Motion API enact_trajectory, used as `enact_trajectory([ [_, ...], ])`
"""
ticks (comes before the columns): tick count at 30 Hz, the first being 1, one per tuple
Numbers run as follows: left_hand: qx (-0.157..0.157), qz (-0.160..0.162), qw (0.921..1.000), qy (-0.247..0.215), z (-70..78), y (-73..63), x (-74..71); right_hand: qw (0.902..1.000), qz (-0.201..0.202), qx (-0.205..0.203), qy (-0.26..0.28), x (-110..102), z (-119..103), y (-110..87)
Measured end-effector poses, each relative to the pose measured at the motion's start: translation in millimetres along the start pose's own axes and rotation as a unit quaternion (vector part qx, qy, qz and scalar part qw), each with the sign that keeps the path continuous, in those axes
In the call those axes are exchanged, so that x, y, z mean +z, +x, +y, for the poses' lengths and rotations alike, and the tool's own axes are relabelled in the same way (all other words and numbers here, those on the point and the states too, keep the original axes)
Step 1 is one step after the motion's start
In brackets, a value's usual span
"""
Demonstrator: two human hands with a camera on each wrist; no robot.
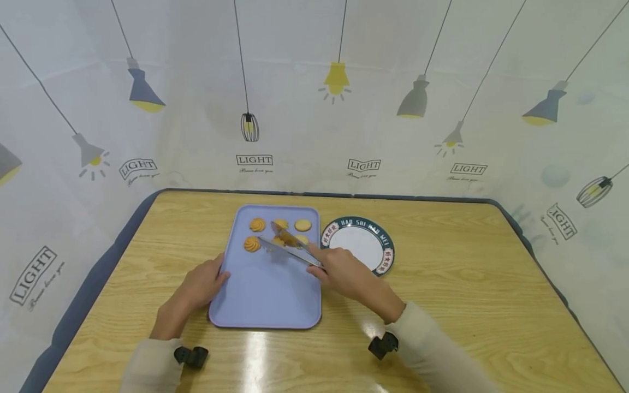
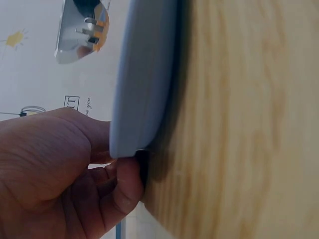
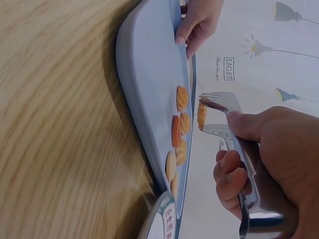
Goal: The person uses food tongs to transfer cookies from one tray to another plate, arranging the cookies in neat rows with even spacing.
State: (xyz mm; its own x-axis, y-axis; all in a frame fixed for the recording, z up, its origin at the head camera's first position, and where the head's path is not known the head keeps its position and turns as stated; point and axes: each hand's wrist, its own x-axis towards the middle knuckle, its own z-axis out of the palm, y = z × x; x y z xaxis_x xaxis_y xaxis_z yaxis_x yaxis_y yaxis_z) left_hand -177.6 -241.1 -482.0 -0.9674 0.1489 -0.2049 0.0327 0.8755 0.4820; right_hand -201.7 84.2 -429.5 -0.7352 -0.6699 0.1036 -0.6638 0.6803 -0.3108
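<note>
My right hand [image 1: 346,270] grips metal tongs [image 3: 249,169] over the right side of a lavender tray [image 1: 265,297]. Pinched between the tong tips is a golden cookie [image 3: 202,115], raised off the tray in the right wrist view. My left hand [image 1: 199,284] holds the tray's left edge, with the thumb at the rim and curled fingers beneath it in the left wrist view. Several cookies lie on the far half of the tray, among them a swirled one [image 1: 253,244] and a smooth oval one [image 1: 303,225]. The tongs partly hide some of them in the head view.
A round white plate [image 1: 356,246] with a dark green patterned rim stands close against the tray's right side. Both are on a wood-grain table [image 1: 467,284]. Behind the table hangs a pale wall covering [image 1: 304,125] printed with lamps.
</note>
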Motion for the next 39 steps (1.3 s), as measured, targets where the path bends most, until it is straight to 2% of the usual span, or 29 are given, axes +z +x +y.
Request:
enact_trajectory([
  [15, 0.006, 0.006, 0.9999, 0.012, 2.5, -1.2, -1.6, 0.9985, -0.027, -0.026, -0.039, 24, -27, 26.4],
  [26, 0.014, 0.012, 0.9995, 0.025, -0.4, 0.5, -0.7, 0.9975, -0.029, -0.041, -0.050, 38, -34, 28.3],
  [39, 0.019, 0.020, 0.9992, 0.029, -1.7, 2.5, -0.4, 0.9979, -0.026, -0.042, -0.043, 43, -35, 26.0],
])
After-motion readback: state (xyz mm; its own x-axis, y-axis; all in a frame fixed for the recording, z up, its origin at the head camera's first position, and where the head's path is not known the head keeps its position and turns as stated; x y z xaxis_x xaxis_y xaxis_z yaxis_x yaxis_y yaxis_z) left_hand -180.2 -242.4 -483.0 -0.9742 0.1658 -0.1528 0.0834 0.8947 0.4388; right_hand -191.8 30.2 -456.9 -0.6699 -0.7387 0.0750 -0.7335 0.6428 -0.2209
